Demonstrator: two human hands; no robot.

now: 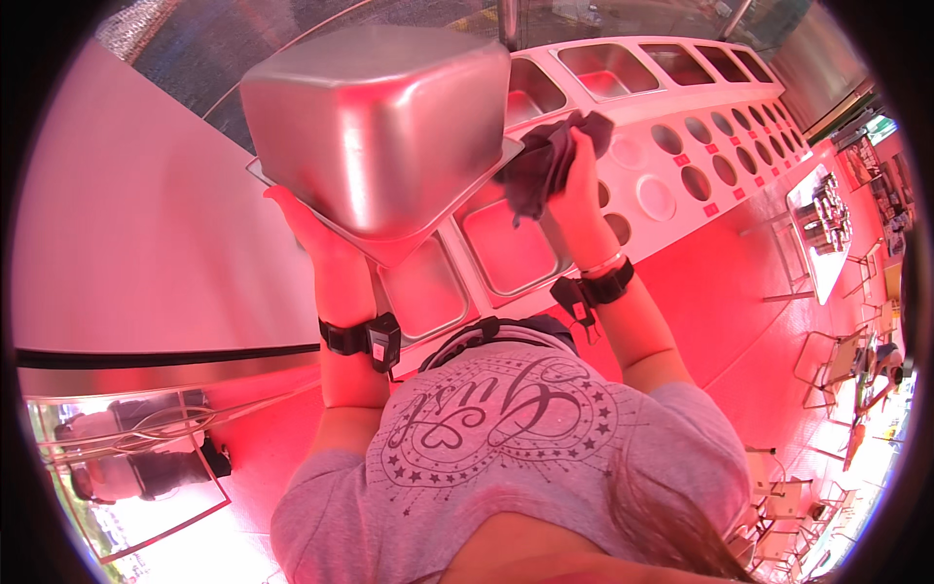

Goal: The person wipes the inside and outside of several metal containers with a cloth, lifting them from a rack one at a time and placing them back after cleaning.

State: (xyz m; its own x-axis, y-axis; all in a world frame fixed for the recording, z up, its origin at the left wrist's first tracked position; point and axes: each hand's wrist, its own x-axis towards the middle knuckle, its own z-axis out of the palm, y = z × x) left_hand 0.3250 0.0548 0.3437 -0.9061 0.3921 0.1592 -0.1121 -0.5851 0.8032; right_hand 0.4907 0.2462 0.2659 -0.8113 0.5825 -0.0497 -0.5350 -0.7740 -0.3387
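A deep stainless steel food pan (379, 139) is held up at an angle, its outer bottom and sides facing me. My left hand (310, 223) grips the pan's rim at the lower left; some of its fingers are hidden under the pan. My right hand (576, 175) is closed around a dark, crumpled cloth (543, 164), just right of the pan's rim. Below the raised pan, a steel pan (427, 288) and another steel pan (514, 248) sit in the white counter. Both wrists wear black straps with small boxes.
Along the counter (657, 244) run several round holes (695, 183) and, behind them, rectangular steel wells (608, 71). A pale panel (168, 219) stands at left. Further right are a table (821, 241) with items on it and folding chairs (828, 365). A person (139, 452) shows at lower left.
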